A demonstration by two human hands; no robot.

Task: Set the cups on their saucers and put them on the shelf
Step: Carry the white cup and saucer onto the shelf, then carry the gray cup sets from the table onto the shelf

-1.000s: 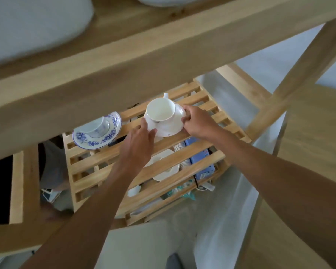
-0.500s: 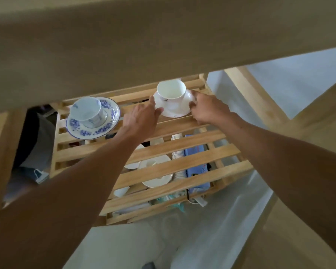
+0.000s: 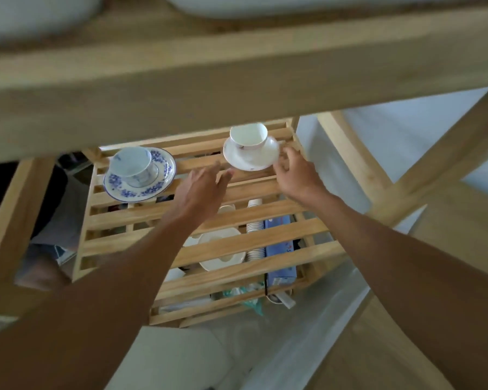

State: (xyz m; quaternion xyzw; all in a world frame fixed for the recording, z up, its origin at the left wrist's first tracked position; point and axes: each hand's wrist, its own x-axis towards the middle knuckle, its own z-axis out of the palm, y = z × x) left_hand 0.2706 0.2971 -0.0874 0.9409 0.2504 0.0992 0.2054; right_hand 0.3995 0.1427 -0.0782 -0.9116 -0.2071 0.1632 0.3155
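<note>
Two cup+saucer sets (image 3: 250,149) parked at shelf (image 3: 237,243) far edge for stability; both hands (image 3: 202,190) (image 3: 296,175) open, gripping nothing.

Dim, soft daylight; motion-blurred edges

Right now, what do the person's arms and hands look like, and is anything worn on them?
Both arms are bare from the frame's edge to the fingers: no sleeves show. The left hand and right hand wear no gloves, and I see no watch, bracelet or ring, though the picture is somewhat blurred. No markings are visible.
</note>
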